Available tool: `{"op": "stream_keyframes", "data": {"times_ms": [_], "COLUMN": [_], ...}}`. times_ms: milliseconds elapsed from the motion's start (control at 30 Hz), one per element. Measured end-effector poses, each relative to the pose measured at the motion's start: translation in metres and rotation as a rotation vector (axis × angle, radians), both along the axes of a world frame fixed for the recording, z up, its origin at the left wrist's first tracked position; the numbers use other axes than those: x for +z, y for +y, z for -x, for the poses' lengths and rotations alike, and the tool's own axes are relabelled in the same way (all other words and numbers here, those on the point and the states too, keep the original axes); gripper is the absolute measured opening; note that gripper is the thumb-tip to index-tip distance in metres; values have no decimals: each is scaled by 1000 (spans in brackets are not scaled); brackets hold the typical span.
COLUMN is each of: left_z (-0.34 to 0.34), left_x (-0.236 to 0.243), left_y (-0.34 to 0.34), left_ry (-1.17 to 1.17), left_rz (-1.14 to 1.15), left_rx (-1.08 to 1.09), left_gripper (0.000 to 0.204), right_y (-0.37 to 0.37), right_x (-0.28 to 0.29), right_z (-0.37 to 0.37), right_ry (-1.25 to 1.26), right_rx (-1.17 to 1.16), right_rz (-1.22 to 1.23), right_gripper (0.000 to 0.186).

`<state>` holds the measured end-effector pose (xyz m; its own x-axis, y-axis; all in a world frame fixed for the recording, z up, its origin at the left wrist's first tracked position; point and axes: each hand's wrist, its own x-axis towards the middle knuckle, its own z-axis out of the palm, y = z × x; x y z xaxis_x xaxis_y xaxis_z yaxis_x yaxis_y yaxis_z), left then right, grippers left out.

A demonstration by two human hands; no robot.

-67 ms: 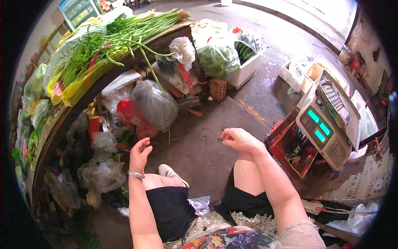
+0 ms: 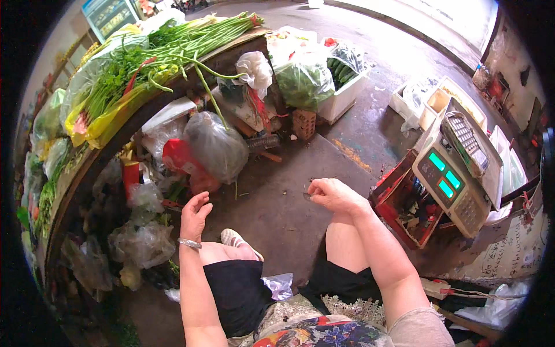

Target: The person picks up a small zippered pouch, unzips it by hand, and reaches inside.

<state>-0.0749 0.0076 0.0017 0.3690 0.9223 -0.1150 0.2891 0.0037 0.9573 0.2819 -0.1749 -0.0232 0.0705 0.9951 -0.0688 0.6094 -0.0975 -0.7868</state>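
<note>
My left hand (image 2: 195, 215), a silver bangle at its wrist, hovers over my left knee. Its fingers are loosely bent and apart, with nothing in them. Closest to it are a red plastic bag (image 2: 184, 157) and a stuffed grey plastic bag (image 2: 217, 147), both apart from the hand. Above my right knee, my right hand (image 2: 337, 195) is closed, fingers curled toward the thumb. A small dark spot shows by its fingertips; whether it is held or lies on the floor I cannot make out.
Long beans (image 2: 208, 37) and leafy greens cover the table (image 2: 167, 92) at left, plastic bags beneath it. A brick (image 2: 304, 124) and a white crate (image 2: 341, 98) of vegetables stand ahead. At right a lit scale (image 2: 454, 168) sits over a red box (image 2: 404, 211).
</note>
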Motion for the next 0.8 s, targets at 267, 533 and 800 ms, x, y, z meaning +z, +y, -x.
{"op": "stream_keyframes", "data": {"times_ms": [267, 533, 800], "left_z": [1, 0, 0], "left_x": [0, 0, -1], "left_y": [-1, 0, 1], "left_ry": [12, 23, 21], "left_rz": [-21, -20, -8], "left_rx": [6, 5, 2], "left_gripper": [36, 36, 37], "right_y": [0, 0, 1], "right_x": [5, 4, 4], "right_z": [3, 2, 2], "right_ry": [18, -3, -1], "right_rx": [-25, -21, -30], "right_rz": [39, 26, 19], "right_gripper": [24, 24, 23]}}
